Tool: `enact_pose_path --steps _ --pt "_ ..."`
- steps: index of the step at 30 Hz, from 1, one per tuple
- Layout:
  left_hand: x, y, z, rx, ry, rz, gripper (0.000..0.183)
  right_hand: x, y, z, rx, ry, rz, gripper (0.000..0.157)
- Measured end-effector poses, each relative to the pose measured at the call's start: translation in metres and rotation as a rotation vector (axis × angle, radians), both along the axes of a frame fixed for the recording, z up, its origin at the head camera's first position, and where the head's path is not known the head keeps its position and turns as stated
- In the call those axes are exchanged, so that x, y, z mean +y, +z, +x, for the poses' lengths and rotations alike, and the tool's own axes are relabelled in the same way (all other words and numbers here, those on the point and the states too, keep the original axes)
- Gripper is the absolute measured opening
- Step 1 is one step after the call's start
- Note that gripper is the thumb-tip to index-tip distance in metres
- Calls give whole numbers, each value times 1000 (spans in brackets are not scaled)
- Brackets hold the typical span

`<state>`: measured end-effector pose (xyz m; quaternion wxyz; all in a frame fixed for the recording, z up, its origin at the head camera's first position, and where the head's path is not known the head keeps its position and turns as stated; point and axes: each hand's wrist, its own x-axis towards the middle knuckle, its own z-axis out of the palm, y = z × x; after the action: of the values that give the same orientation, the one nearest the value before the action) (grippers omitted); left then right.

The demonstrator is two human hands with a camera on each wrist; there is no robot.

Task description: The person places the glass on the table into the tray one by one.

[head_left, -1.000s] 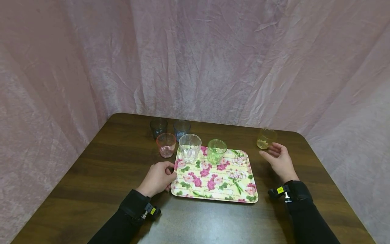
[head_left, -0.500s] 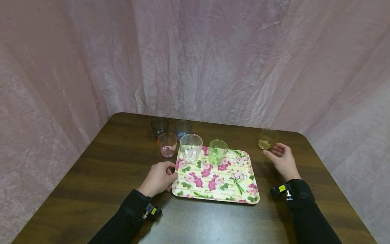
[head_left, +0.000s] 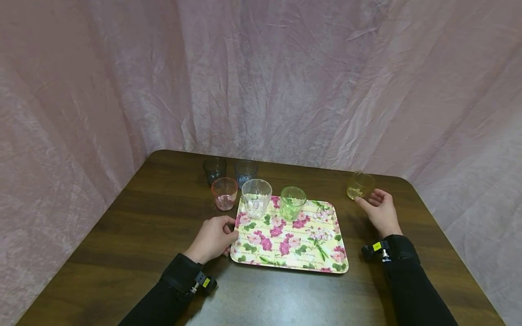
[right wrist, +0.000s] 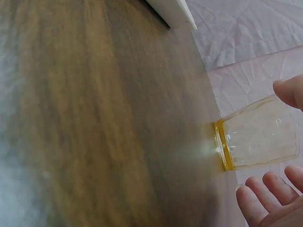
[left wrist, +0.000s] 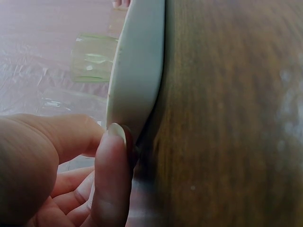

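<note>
On the left edge of a floral tray [head_left: 291, 254], my left hand [head_left: 213, 238] holds the rim, its thumb and index finger at the edge in the left wrist view. A clear glass [head_left: 256, 199] and a green glass [head_left: 292, 203] stand upright along the tray's far side. Right of the tray, an upright yellow glass [head_left: 360, 184] stands on the table. My right hand [head_left: 381, 212] is spread around it; in the right wrist view the thumb is close to its upper part and the fingers [right wrist: 272, 191] are apart from its wall.
Left of the clear glass stands a pink glass [head_left: 224, 194] on the wooden table [head_left: 134, 240]. Behind it are a dark glass [head_left: 214, 170] and a blue glass [head_left: 246, 172]. A pink curtain [head_left: 261, 81] hangs behind the table's far edge.
My right hand's thumb has moved in towards the yellow glass and now overlaps it in the head view. My left hand stays at the tray's edge. The view has shifted slightly.
</note>
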<state>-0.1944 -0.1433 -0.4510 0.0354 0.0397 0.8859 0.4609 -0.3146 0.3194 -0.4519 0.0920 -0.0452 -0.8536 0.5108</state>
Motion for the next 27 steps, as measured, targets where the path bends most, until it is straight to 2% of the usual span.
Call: enact_pose_path --steps 6,16,27 --pt "0 0 0 7 0 0 30 -1 0 -8 -1 -11 -23 96" --pt "-1 -2 0 0 0 -3 30 -2 -5 -20 -20 -37 -4 100" --pt "0 0 0 -14 5 -4 30 -1 -3 -29 -31 -11 3 103"
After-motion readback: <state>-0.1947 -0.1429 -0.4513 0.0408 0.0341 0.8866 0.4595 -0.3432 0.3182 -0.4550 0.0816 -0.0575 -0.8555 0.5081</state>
